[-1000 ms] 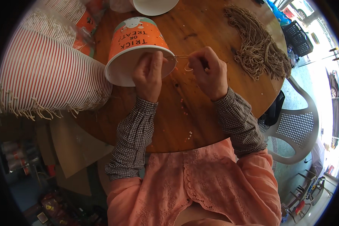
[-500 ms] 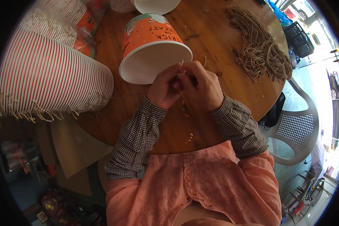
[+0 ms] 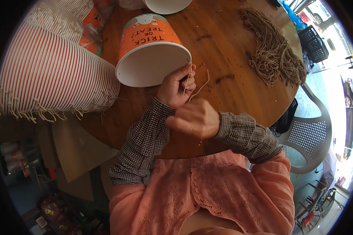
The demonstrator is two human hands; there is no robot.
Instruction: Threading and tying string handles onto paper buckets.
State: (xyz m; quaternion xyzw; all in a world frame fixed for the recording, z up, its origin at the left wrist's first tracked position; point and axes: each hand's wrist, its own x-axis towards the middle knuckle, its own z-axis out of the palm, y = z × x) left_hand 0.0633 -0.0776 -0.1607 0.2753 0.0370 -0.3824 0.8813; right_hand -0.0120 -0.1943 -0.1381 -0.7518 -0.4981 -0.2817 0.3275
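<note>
Bucket (image 3: pixel 151 55): smooth paperboard | yarn bundle (image 3: pixel 272 49): rough, matt | table (image 3: pixel 231 58): glossy wood

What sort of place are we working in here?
Probably a small workshop open to the street: a long stack of nested buckets on the left, a heap of brown cord on the wooden table, and a car outside in daylight at right.

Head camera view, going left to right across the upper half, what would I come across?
Nested stack of red-and-white striped buckets → orange bucket with white rim → curved strand of string → bundle of brown cord → black plastic crate.
</note>
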